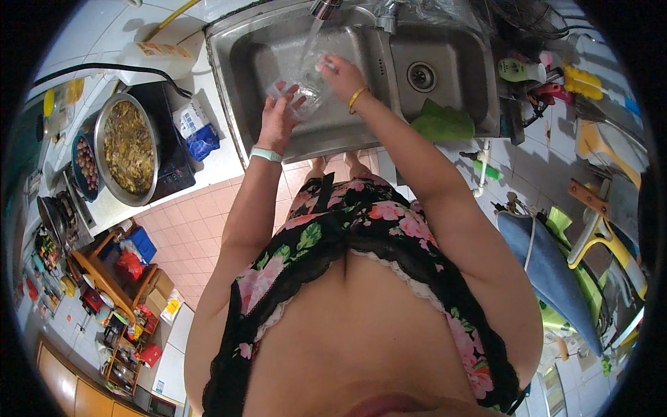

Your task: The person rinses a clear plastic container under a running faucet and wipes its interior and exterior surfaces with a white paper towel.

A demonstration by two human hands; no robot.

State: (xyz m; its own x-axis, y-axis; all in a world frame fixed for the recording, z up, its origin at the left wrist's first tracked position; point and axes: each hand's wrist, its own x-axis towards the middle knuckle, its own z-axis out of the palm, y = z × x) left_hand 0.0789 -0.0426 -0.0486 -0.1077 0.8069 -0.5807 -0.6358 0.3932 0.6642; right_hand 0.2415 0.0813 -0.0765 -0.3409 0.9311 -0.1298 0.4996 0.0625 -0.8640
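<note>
Water runs from the faucet [324, 10] into the left basin of a stainless steel double sink [359, 134]. Over that basin, my left hand [281, 115] grips a clear plastic container [307, 107] by its left side, under the stream. My right hand [341, 78] is at the container's upper right, its fingers pinched together at something small and pale or clear that I cannot make out. A green cloth [443, 122] hangs over the front edge of the right basin, whose drain [421, 77] shows.
Left of the sink, a large metal bowl of cooked food [127, 148] sits on a black induction cooker [174, 174], beside a blue bowl of grapes [86, 167] and a blue-and-white packet [197, 130]. Bottles and brushes [581, 82] crowd the right side. A white pipe [483, 169] runs below.
</note>
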